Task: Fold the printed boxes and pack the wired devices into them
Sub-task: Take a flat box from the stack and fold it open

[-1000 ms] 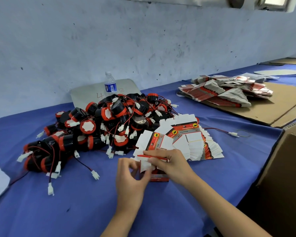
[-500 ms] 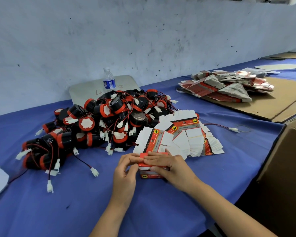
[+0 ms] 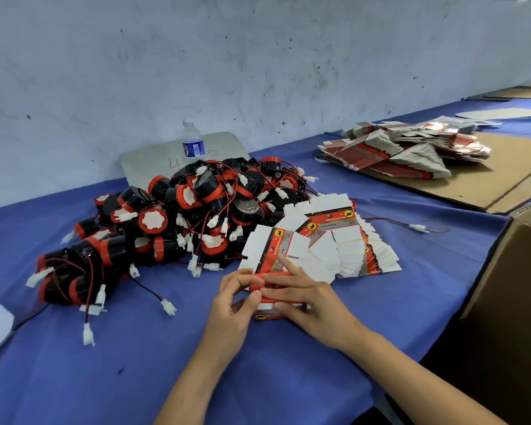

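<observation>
We see both hands working one small red printed box [image 3: 273,305] on the blue tablecloth [image 3: 135,363], just in front of the fanned stack of flat boxes [image 3: 328,240]. The left hand [image 3: 232,305] pinches the box's left end between thumb and curled fingers. The right hand [image 3: 307,299] lies over the top with fingers stretched across it and thumb under the near edge (so it clasps the box). The heap of black-and-red wired devices [image 3: 178,222] sits just behind, beside a water bottle [image 3: 193,142]. A brown carton [image 3: 509,302] stands at right.
</observation>
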The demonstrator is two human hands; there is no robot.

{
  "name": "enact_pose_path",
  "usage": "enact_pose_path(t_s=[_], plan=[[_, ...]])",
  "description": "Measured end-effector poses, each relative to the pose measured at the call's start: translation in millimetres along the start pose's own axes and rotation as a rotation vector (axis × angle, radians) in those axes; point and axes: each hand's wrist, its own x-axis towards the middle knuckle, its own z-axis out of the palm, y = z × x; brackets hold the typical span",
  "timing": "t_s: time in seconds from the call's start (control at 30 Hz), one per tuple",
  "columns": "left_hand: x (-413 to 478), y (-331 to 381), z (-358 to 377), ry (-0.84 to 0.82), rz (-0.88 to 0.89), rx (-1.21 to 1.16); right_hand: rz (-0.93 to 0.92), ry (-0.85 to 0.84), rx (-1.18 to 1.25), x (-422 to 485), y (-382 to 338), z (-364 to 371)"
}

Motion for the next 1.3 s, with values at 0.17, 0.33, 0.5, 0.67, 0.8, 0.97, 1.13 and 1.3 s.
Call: enact_pose_path(t_s=[0.17, 0.33, 0.5, 0.67, 0.8, 0.97, 1.13, 1.3], plan=[[0, 1, -2, -0.121, -0.007, -0.034, -0.086, -0.065, -0.177, -4, 3, -3], [0, 2, -3, -0.142, -0.038, -0.059, -0.074, -0.094, -0.219, -2, 5, -6], [-1, 4, -5, -0.219, -0.072, -0.112, -0.054, 0.005, -0.214, -6, 5, 0], [-1, 1, -4, -0.222, -0.029, -0.09, -0.102, 0.023, -0.294, -8, 3, 0], [-2, -2, -2, -0.202, 0.022, -0.016, -0.105, 0.024, -0.334, -8, 0, 0], [1, -5, -5, -0.218, -0.055, 0.04, -0.145, 0.05, -0.513, -10, -9, 0], [-1, -1, 4, -0.283, -0.06, 0.223, 0.02, 0.283, -0.388, -9, -21, 6], [-11, 8, 20, -0.185, 0.11, 0.389, 0.324, 0.616, 0.051, -7, -43, 27]])
